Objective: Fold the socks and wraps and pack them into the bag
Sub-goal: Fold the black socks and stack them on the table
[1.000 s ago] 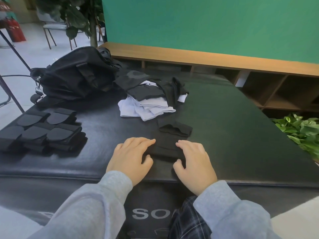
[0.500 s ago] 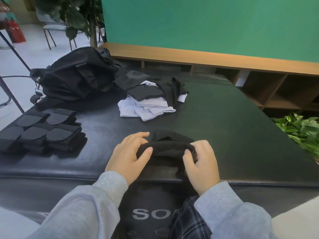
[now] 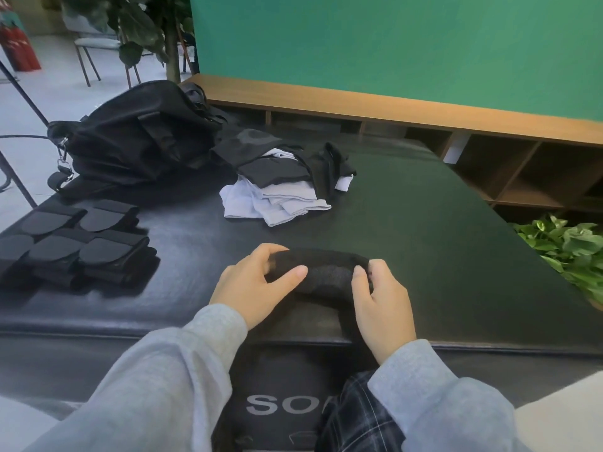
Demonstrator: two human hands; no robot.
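Left hand (image 3: 253, 285) and right hand (image 3: 378, 298) each pinch an end of the black sock (image 3: 321, 270), thumbs in front and fingers curled over the top, holding it as a roll near the front edge of the counter (image 3: 424, 223). Step judged: folding this sock, nearly rolled; next move calls for tucking or pressing it flat and setting it aside. Unfolded socks (image 3: 277, 197) lie beyond the hands, folded wraps (image 3: 81, 252) well to the left, bag (image 3: 130, 138) at far left, not yet packed.
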